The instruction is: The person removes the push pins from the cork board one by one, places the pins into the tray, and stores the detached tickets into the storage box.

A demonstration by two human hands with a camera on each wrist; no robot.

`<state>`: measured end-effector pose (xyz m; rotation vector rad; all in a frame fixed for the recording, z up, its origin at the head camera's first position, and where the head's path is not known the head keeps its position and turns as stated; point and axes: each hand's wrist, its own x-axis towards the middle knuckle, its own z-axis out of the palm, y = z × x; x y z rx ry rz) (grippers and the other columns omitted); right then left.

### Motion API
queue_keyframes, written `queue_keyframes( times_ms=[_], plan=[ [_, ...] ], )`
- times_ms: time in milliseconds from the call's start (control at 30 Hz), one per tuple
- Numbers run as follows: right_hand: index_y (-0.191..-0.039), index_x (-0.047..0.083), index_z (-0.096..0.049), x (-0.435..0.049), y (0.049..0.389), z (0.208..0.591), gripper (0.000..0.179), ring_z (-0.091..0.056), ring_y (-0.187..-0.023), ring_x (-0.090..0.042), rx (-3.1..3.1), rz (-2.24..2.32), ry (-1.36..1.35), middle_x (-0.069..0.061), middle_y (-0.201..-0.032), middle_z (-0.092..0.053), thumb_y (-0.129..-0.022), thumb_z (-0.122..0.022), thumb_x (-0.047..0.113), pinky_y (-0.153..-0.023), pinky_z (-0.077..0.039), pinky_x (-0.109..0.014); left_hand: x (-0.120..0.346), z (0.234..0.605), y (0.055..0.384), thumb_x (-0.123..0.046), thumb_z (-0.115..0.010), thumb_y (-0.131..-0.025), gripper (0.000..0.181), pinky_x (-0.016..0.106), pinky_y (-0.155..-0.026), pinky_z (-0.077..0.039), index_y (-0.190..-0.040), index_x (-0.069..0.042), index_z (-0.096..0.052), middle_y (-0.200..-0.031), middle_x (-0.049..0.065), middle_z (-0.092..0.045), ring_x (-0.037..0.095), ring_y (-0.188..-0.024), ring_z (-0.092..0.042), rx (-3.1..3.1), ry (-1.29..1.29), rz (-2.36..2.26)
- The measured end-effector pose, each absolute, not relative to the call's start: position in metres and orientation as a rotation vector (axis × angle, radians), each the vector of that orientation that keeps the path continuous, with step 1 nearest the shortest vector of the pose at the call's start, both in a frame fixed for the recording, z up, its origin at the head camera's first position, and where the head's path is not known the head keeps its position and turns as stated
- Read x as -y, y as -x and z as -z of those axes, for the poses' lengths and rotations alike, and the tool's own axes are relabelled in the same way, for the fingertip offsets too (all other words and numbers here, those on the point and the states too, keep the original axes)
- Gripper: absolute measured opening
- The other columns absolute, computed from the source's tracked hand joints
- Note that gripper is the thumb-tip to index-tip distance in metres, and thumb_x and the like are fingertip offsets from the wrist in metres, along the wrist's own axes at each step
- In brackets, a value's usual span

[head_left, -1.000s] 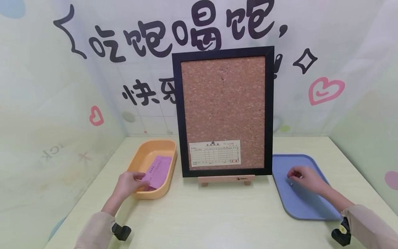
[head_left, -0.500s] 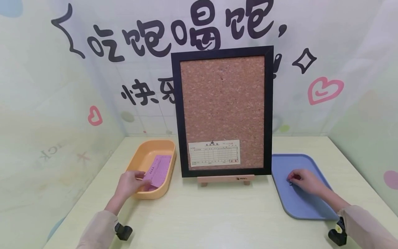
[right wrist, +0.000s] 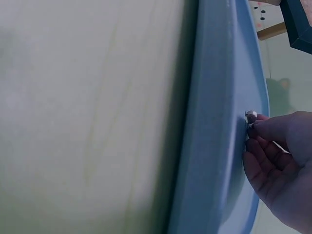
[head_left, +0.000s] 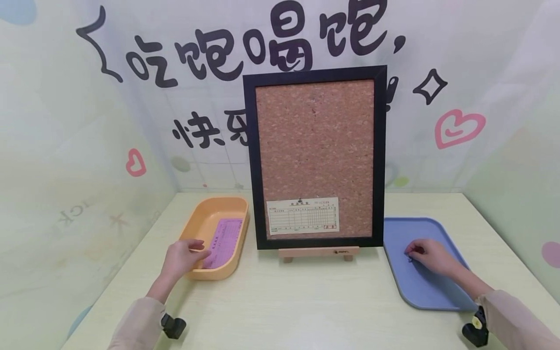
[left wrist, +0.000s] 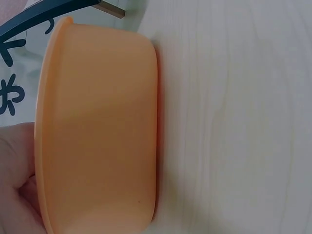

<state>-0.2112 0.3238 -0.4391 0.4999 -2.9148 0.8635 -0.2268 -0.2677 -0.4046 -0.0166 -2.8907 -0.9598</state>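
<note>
We see the left hand [head_left: 181, 257] with thumb and fingers spread apart over the near end of the orange basin [head_left: 199, 217]; the purple slips [head_left: 227, 238] lie inside it, just beside these fingertips (whether the thumb touches the paper, we cannot tell). The right hand [head_left: 430, 255] has its fingers curled, and thumb and index finger pinch a small silvery piece [right wrist: 251, 116], low over the blue tray [head_left: 428, 287] that extends under the hand. Between the two hands, farther from us than the fingers, stands the cork board [head_left: 319, 146] in its black frame, upright on a wooden stand [head_left: 319, 252]. A white printed slip [head_left: 303, 216] is pinned to its lower left part, nearer to the left fingers than to the right ones. Behind the fingers, each wrist carries a black device [head_left: 173, 326].
</note>
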Motion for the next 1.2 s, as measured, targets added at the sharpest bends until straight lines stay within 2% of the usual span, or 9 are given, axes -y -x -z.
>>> queue_keyframes(
  times_ms=[333,567,667,833,1067,1200],
  plan=[
    [-0.082,-0.001,-0.065,-0.321,0.213,0.427,0.005,-0.054,-0.068,-0.008,2.825,-0.841,-0.571,-0.006,-0.076,-0.063,-0.080,-0.060,-0.004,-0.059,-0.048,-0.024,0.245,0.399,0.230,-0.017,-0.070,-0.079,0.034,0.035,-0.070,-0.054,-0.105,0.003,-0.063,-0.093,0.016,-0.067,0.027,-0.081,-0.065,2.738,0.094,1.006],
    [-0.085,-0.002,-0.064,-0.308,0.216,0.404,0.008,-0.055,-0.070,-0.009,2.787,-0.858,-0.638,-0.007,-0.079,-0.064,-0.079,-0.062,-0.006,-0.059,-0.048,-0.023,0.210,0.387,0.233,-0.030,-0.065,-0.083,0.036,0.038,-0.078,-0.052,-0.108,-0.004,-0.063,-0.103,0.012,-0.066,0.025,-0.094,-0.062,2.666,0.187,1.011],
    [-0.089,-0.002,-0.065,-0.301,0.217,0.395,0.010,-0.057,-0.073,-0.013,2.816,-0.860,-0.624,-0.008,-0.083,-0.065,-0.081,-0.060,-0.004,-0.061,-0.049,-0.024,0.193,0.382,0.235,-0.031,-0.066,-0.082,0.037,0.039,-0.080,-0.051,-0.109,-0.006,-0.063,-0.106,0.010,-0.065,0.026,-0.095,-0.062,2.605,0.204,1.058],
    [-0.090,0.000,-0.064,-0.285,0.219,0.384,0.009,-0.057,-0.074,-0.014,2.834,-0.860,-0.611,-0.007,-0.084,-0.065,-0.084,-0.059,0.001,-0.062,-0.049,-0.026,0.167,0.384,0.241,-0.022,-0.072,-0.077,0.046,0.041,-0.082,-0.050,-0.117,-0.005,-0.057,-0.113,0.014,-0.060,0.030,-0.098,-0.060,2.480,0.304,1.125],
    [-0.086,0.002,-0.064,-0.262,0.214,0.362,0.005,-0.056,-0.068,-0.009,2.737,-0.963,-0.564,-0.002,-0.077,-0.063,-0.084,-0.059,0.002,-0.057,-0.047,-0.022,0.141,0.396,0.248,-0.016,-0.075,-0.074,0.070,0.041,-0.090,-0.046,-0.133,-0.002,-0.039,-0.128,0.014,-0.047,0.030,-0.114,-0.048,2.402,0.438,1.238],
    [-0.089,0.002,-0.064,-0.248,0.212,0.346,0.006,-0.055,-0.071,-0.011,2.721,-1.000,-0.571,-0.005,-0.080,-0.063,-0.085,-0.059,0.002,-0.060,-0.048,-0.023,0.131,0.400,0.249,-0.013,-0.077,-0.071,0.078,0.040,-0.089,-0.047,-0.136,-0.003,-0.035,-0.128,0.015,-0.046,0.029,-0.111,-0.049,2.331,0.454,1.220]
  ],
)
